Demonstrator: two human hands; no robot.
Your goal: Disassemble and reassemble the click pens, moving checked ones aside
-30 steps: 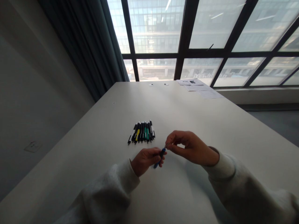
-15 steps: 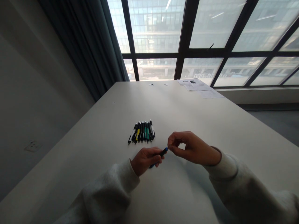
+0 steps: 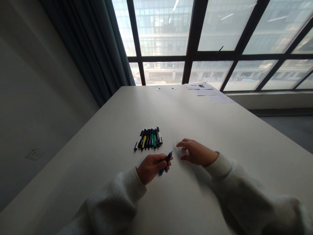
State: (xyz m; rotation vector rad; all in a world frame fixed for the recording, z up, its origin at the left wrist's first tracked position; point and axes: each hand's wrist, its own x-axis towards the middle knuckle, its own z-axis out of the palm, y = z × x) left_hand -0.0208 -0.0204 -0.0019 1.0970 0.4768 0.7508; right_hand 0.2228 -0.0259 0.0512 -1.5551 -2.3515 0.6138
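My left hand (image 3: 154, 167) is closed around a blue and black pen (image 3: 168, 157), held over the table with its tip tilted up and to the right. To the right of that tip, my right hand (image 3: 194, 151) has its fingers apart, touching neither the pen nor my other hand. Whether a small part lies under its fingers I cannot make out. Beyond my left hand lies a row of several pens (image 3: 148, 138), side by side on the table. Most are black, some with white, yellow or green barrels.
The white table (image 3: 102, 156) stretches away to the window (image 3: 163, 29). Printed sheets (image 3: 207, 92) lie at its far right corner. Two small white pieces with dark centres sit near the far edge. A dark curtain (image 3: 97, 42) hangs at the left.
My right hand has let go at the pen's tip and opened, moving slightly right. The pen has turned more upright in my left hand, its thin tip now showing.
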